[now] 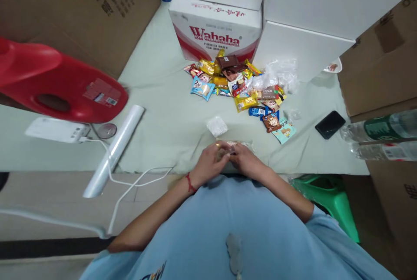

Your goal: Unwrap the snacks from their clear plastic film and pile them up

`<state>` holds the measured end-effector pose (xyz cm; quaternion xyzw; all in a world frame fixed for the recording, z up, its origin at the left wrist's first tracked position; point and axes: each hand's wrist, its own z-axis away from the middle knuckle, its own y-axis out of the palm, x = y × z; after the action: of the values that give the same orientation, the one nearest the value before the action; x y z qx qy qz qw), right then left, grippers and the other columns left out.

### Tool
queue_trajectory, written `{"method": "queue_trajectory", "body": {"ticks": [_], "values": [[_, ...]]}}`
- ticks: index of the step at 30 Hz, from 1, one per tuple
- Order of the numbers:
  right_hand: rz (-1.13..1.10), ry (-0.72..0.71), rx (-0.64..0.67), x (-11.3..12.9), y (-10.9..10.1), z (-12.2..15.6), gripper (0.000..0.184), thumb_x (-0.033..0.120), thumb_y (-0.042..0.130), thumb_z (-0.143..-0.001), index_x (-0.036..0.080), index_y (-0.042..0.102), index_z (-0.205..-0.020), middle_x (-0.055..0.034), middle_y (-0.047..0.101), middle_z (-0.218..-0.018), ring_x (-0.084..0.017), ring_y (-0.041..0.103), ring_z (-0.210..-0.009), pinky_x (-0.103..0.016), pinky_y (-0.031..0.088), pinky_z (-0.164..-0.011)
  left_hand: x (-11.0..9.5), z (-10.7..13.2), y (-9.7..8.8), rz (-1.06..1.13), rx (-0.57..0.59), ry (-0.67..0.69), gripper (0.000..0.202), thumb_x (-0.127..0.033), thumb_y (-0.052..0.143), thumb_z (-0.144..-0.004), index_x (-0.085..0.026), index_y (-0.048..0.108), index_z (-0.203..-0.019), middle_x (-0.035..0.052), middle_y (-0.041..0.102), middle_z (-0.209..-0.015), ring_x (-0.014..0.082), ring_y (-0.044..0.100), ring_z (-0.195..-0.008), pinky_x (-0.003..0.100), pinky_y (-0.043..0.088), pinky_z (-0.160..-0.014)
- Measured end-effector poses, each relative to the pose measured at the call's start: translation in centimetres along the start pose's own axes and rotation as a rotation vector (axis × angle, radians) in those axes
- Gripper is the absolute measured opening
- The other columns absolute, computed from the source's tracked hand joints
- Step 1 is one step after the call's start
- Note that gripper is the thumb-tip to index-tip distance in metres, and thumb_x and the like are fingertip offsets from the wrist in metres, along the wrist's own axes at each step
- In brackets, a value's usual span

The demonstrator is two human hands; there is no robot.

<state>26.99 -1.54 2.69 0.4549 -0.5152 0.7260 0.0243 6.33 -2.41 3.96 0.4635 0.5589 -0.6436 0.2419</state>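
Note:
My left hand (211, 159), with a ring and a red string bracelet, meets my right hand (248, 161) at the table's front edge. The fingers of both are bent and closed together around something small, partly see-through, mostly hidden by them. Just beyond the fingers lies a clear plastic wrapper (246, 144). A small folded square of clear plastic (216, 126) rests a little farther off. Behind it spreads a heap of wrapped snacks, among them a light blue packet (202, 88), a yellow packet (246, 102), a brown packet (271, 122) and a mint-green packet (284, 132).
Clear plastic bags (276, 75) lie beside the snacks, before a Wahaba-style water carton (218, 32). At left are a red jug (61, 82), a white power bank (57, 130) with cable, and a plastic roll (114, 151). A phone (330, 124) and bottles (384, 128) lie right.

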Motion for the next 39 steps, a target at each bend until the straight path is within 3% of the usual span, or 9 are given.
{"method": "queue_trajectory", "body": {"ticks": [4,8,10,13,18,24,28,34,39], "values": [[-0.093,-0.097,-0.049,-0.8,-1.5,2.4,0.031,0.022,0.05,-0.103,0.021,0.075,-0.122,-0.0111,0.071,-0.124,-0.024,0.063,-0.117,-0.041,0.05,-0.104,-0.4,0.0,1.5,-0.321,0.168,0.155,0.04,-0.019,0.055,-0.091,-0.02,0.067,-0.129,0.0117,0.073,-0.134,0.0289,0.065,-0.125,0.05,0.043,-0.106],[0.117,0.323,-0.32,-2.2,-1.8,4.8,0.043,0.034,0.062,-0.099,0.021,0.065,-0.139,-0.0173,0.062,-0.138,-0.031,0.057,-0.122,-0.049,0.05,-0.107,0.5,0.8,1.9,-0.518,0.214,0.26,0.047,-0.013,0.054,-0.093,-0.022,0.067,-0.137,0.0107,0.068,-0.146,0.0285,0.062,-0.13,0.051,0.041,-0.107],[0.234,0.419,-0.294,-2.5,-1.8,5.4,0.039,0.032,0.072,-0.091,0.019,0.07,-0.128,-0.0192,0.059,-0.14,-0.035,0.052,-0.124,-0.053,0.048,-0.107,0.9,1.1,2.0,-0.55,0.188,0.285,0.049,-0.01,0.054,-0.093,-0.024,0.067,-0.139,0.0099,0.068,-0.145,0.0278,0.062,-0.13,0.049,0.041,-0.106],[0.213,0.432,-0.22,-2.2,-2.6,5.3,0.011,0.023,0.065,-0.095,0.018,0.072,-0.101,-0.0157,0.067,-0.12,-0.028,0.058,-0.107,-0.041,0.05,-0.095,1.0,1.4,2.2,-0.599,0.118,0.294,0.047,-0.009,0.051,-0.096,-0.025,0.069,-0.137,0.0085,0.07,-0.143,0.0302,0.061,-0.131,0.05,0.041,-0.103],[0.085,0.408,-0.216,0.7,-4.2,0.6,0.01,0.025,0.064,-0.096,0.02,0.065,-0.088,-0.0031,0.067,-0.083,-0.017,0.057,-0.076,-0.027,0.04,-0.072,1.0,1.1,2.5,-0.647,0.157,0.372,0.045,-0.006,0.047,-0.098,-0.019,0.069,-0.134,0.0122,0.07,-0.143,0.0291,0.065,-0.126,0.048,0.045,-0.1],[0.216,0.417,-0.025,3.9,-1.5,-6.7,0.012,0.022,0.058,-0.102,0.018,0.068,-0.098,-0.0081,0.072,-0.1,-0.019,0.063,-0.09,-0.028,0.041,-0.077,1.9,1.4,1.5,-0.591,0.237,0.445,0.038,-0.005,0.048,-0.095,-0.012,0.072,-0.123,0.0171,0.077,-0.114,0.0297,0.068,-0.118,0.048,0.055,-0.102],[0.301,0.427,0.017,4.5,0.4,-7.0,0.021,0.021,0.047,-0.108,0.016,0.067,-0.111,-0.0116,0.069,-0.112,-0.022,0.064,-0.093,-0.031,0.044,-0.079,2.7,4.2,-1.7,-0.3,0.132,0.54,0.046,-0.006,0.048,-0.095,-0.019,0.066,-0.135,0.0132,0.074,-0.131,0.0219,0.068,-0.124,0.04,0.058,-0.105],[0.376,0.367,-0.048,6.0,3.9,-5.6,0.034,0.037,0.068,-0.1,0.01,0.062,-0.121,-0.02,0.06,-0.123,-0.032,0.057,-0.113,-0.042,0.049,-0.096,4.0,6.3,-4.5,-0.065,-0.236,0.139,0.027,-0.013,0.051,-0.099,-0.021,0.074,-0.11,0.005,0.08,-0.105,0.0164,0.075,-0.099,0.031,0.059,-0.092],[0.361,0.364,-0.107,6.2,2.9,-3.8,0.021,0.012,0.051,-0.1,0.014,0.065,-0.115,-0.0173,0.062,-0.118,-0.03,0.055,-0.11,-0.043,0.049,-0.099,4.6,5.3,-4.0,0.097,-0.321,-0.109,0.022,-0.03,0.054,-0.102,-0.022,0.075,-0.105,0.0038,0.076,-0.101,0.0184,0.072,-0.098,0.036,0.057,-0.095]]}}
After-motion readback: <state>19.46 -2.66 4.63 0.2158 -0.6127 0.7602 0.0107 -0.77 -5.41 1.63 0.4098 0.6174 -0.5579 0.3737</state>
